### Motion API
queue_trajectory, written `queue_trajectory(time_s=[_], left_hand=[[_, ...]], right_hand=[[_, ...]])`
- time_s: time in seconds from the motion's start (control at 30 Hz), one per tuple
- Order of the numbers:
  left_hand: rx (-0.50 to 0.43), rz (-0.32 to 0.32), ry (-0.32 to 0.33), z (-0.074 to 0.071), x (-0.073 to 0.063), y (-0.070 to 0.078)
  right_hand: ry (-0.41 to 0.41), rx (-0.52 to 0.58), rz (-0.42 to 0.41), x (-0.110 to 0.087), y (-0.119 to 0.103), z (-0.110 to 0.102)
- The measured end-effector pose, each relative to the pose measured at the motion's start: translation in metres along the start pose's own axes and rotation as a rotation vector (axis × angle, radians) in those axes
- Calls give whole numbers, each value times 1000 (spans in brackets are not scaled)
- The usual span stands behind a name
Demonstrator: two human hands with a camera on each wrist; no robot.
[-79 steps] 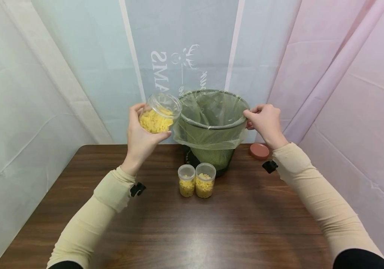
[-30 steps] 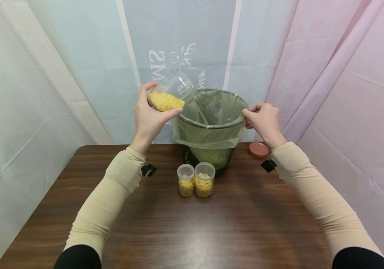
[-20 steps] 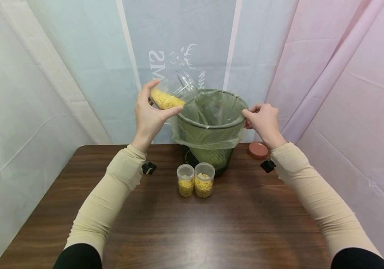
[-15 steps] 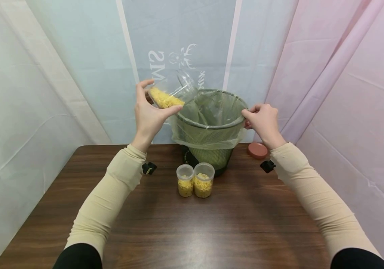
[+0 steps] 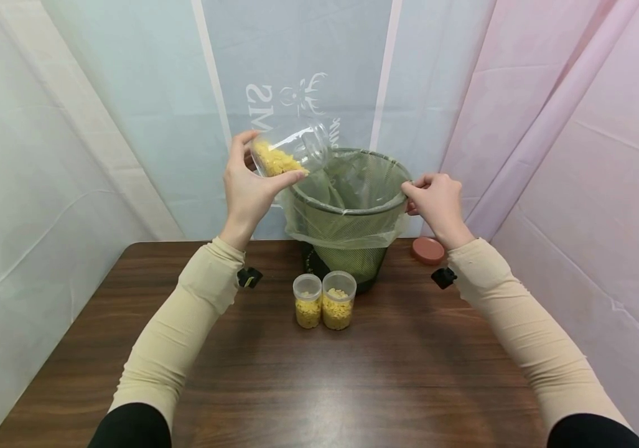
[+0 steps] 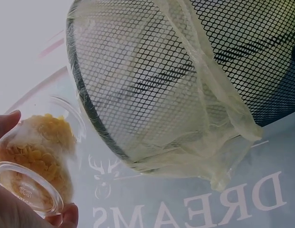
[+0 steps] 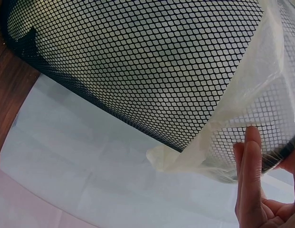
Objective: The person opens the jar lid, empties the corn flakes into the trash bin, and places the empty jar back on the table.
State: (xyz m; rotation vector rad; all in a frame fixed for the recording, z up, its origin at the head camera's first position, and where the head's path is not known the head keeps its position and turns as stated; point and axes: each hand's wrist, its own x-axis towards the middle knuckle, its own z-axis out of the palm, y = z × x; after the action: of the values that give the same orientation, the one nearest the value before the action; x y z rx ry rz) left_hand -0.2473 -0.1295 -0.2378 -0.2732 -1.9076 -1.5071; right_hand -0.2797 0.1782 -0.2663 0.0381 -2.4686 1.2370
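Observation:
In the head view my left hand [image 5: 249, 186] grips a clear jar [image 5: 297, 143] tilted sideways, its mouth turned right over the left rim of a mesh wastebasket [image 5: 353, 264]. Yellow flakes [image 5: 275, 160] lie heaped toward the jar's base and lower side. The left wrist view shows the jar's round bottom [image 6: 31, 187] with fingers and thumb around it. A thin translucent bin liner [image 5: 347, 233] is folded over the basket's rim. At the right of that rim my right hand [image 5: 437, 199] pinches the edge, thumb on one side and fingers [image 7: 252, 166] against the outer liner.
Two small clear jars of yellow pieces, a left one [image 5: 308, 305] and a right one [image 5: 338, 305], stand before the basket. A reddish lid [image 5: 428, 250] lies at right on the wooden table [image 5: 319, 386]. Fabric curtains [image 5: 145, 124] hang behind.
My left hand has lifted the jar up and right to the basket's rim and tipped it further over. The flakes have shifted inside it. The right hand stays at the rim.

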Motion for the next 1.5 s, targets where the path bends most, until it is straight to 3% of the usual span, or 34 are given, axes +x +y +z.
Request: queue_trajectory(time_s=[0.17, 0.33, 0.4, 0.5, 0.67, 1.0, 1.27, 1.5], left_hand=[[-16, 30, -4, 1, 1, 0], [-23, 33, -20, 0, -3, 12], [-4, 39, -26, 1, -2, 13], [50, 72, -22, 3, 3, 2], [127, 117, -6, 6, 4, 1], [146, 137, 3, 11, 4, 5], [104, 170, -9, 12, 5, 5], [105, 160, -15, 13, 6, 5]], right_hand=[[8, -9, -2, 1, 1, 0], [11, -28, -6, 1, 0, -1], [11, -31, -8, 1, 0, -1], [11, -31, -11, 1, 0, -1], [12, -29, -15, 1, 1, 0], [11, -18, -18, 0, 0, 1], [10, -22, -15, 0, 0, 2], [5, -25, -11, -1, -1, 2]])
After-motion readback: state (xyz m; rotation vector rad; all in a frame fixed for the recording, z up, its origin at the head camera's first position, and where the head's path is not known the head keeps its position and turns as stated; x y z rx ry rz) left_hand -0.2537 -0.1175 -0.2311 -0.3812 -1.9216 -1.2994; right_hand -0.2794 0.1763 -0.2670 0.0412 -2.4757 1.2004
